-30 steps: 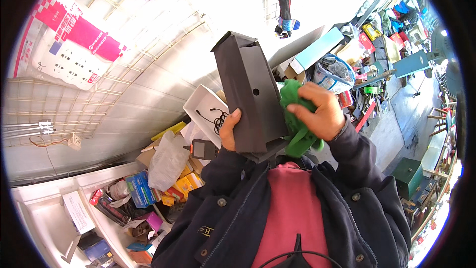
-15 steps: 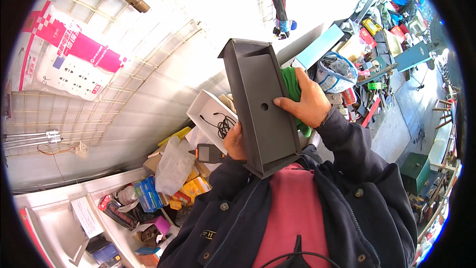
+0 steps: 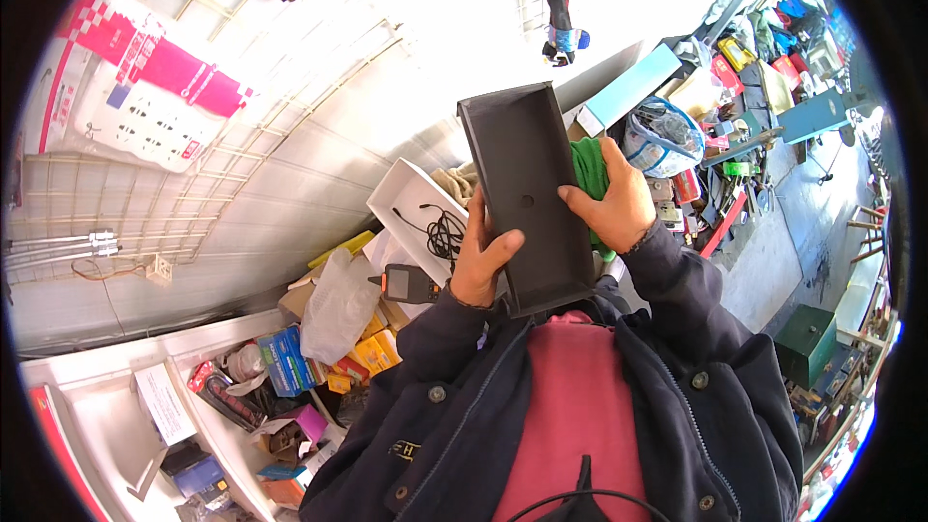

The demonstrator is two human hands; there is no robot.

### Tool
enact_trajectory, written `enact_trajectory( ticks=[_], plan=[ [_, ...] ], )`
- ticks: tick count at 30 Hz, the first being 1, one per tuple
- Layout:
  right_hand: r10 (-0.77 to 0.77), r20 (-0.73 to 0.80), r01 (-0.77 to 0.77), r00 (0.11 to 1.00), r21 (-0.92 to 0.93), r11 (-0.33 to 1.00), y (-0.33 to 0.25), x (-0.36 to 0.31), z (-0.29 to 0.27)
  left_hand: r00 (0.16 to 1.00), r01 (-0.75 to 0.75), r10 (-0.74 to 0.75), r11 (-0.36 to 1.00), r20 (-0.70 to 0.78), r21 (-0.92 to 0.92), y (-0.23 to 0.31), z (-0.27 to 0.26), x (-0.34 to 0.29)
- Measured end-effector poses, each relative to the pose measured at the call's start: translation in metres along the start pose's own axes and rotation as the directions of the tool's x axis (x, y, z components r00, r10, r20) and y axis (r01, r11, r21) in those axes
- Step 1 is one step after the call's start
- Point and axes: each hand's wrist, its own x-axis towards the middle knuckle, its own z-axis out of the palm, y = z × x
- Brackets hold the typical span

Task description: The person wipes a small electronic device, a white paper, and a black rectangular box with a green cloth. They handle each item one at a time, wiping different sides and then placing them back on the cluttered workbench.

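Note:
A long, open black box [image 3: 527, 159] is held up in front of my chest, tilted so that its inside and a small round spot near the middle show. My left hand [image 3: 481, 253] grips its left side, thumb lying over the edge. On the other side, my right hand [image 3: 619, 201] is closed around a bunched green cloth [image 3: 589, 172] against the box's right side, its thumb over the rim. The fingers behind the cloth are partly hidden.
Behind the box stands an open white box [image 3: 411, 198] with a coiled black cable [image 3: 444, 234]. Beside it lies a black and orange handheld device [image 3: 406, 283]. White shelf bins [image 3: 174, 367] hold assorted packages at left. A clear bag [image 3: 662, 140] sits among clutter at right.
My left hand has moved up the black box's side, and its thumb now lies over the edge. The box has tilted and shifted slightly right. The right hand still holds the green cloth.

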Motion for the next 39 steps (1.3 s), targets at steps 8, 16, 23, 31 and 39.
enact_trajectory(
  ticks=[8, 16, 23, 31, 39],
  plan=[
    [0.030, 0.021, -0.031, 0.999, 0.015, 0.999, 0.010, -0.011, 0.008, 0.969, 0.202, -0.213, 0.975, -0.128, -0.094, -0.010, -0.005, -0.001],
    [0.073, 0.045, -0.077, 0.996, 0.079, 0.994, 0.005, -0.015, 0.008, 0.980, 0.097, 0.009, 0.845, -0.196, 0.527, -0.027, -0.018, 0.009],
    [0.008, 0.060, -0.019, 0.998, 0.190, 0.982, 0.006, -0.014, 0.010, 0.963, 0.092, 0.053, 0.856, -0.263, 0.508, -0.030, -0.019, 0.008],
    [0.104, 0.175, -0.189, 0.979, 0.596, 0.780, 0.013, -0.006, 0.008, 0.952, 0.086, 0.016, 0.944, -0.306, 0.318, -0.031, -0.022, 0.008],
    [-0.194, 0.153, 0.136, 0.969, 0.326, 0.935, -0.003, -0.018, 0.012, 0.950, 0.061, -0.006, 0.984, -0.311, 0.168, -0.024, -0.016, 0.010]
  ],
)
